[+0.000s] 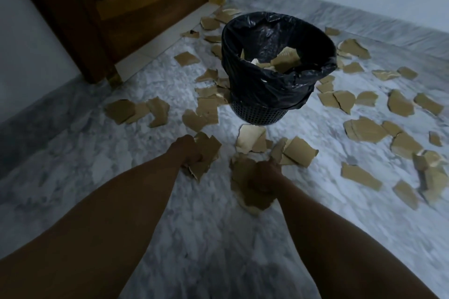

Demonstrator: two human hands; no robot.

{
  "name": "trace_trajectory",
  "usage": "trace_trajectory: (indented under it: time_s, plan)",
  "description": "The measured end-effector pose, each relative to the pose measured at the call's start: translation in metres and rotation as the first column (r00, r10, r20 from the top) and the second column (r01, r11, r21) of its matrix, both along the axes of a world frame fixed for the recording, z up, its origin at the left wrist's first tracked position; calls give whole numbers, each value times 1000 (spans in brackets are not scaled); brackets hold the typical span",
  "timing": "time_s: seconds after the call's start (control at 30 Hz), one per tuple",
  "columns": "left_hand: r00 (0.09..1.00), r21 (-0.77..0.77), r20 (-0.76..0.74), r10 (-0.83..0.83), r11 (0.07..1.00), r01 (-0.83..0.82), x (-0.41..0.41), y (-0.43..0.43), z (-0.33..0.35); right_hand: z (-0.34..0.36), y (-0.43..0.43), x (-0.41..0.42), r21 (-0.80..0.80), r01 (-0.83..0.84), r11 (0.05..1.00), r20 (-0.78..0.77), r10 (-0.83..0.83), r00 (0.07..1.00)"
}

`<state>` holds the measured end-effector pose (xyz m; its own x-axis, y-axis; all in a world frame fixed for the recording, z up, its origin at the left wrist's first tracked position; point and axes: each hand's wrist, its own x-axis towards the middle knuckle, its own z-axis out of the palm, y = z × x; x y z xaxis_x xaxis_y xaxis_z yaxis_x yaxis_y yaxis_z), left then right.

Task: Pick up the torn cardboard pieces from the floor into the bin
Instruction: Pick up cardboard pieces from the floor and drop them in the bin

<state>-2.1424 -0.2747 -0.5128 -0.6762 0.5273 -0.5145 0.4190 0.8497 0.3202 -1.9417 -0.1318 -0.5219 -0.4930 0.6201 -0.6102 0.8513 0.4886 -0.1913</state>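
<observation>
A black mesh bin lined with a black bag stands on the marble floor, with several brown cardboard pieces inside. My left hand is closed on a bunch of torn cardboard pieces just in front of the bin. My right hand grips another bunch of cardboard pieces, low over the floor. More loose pieces lie between my hands and the bin.
Torn cardboard lies scattered all around the bin: left, right and behind. A brown wooden door stands at the back left. White walls with a grey skirting close the room.
</observation>
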Motion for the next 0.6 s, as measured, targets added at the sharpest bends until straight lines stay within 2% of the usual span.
trace_trajectory:
  time_s: [0.13,0.2,0.27,0.37,0.4,0.47,0.53,0.6]
  plan:
    - [998,44,24,54,998,-55,6,-3,1,-5,-5,-4,-6,-81,997,-4,81,997]
    - [976,158,60,211,963,-218,6,-4,9,12,-6,-17,13,-159,987,-86,159,983]
    - [904,323,102,415,846,-425,-2,3,32,43,-2,-36,76,-300,951,-165,308,937]
    - [757,551,203,621,567,-613,-19,23,93,113,9,-74,131,-371,919,-345,393,852]
    - [737,623,271,620,470,-625,-23,34,119,142,14,-86,178,-359,916,-390,401,829]
    - [770,752,338,541,337,-567,-25,56,170,201,29,-101,340,-304,890,-435,436,788]
    - [856,858,235,461,316,-405,-21,80,222,259,53,-106,488,-259,834,-420,484,768]
    - [908,900,83,410,361,-245,-10,105,266,307,90,-105,583,-172,794,-424,477,770]
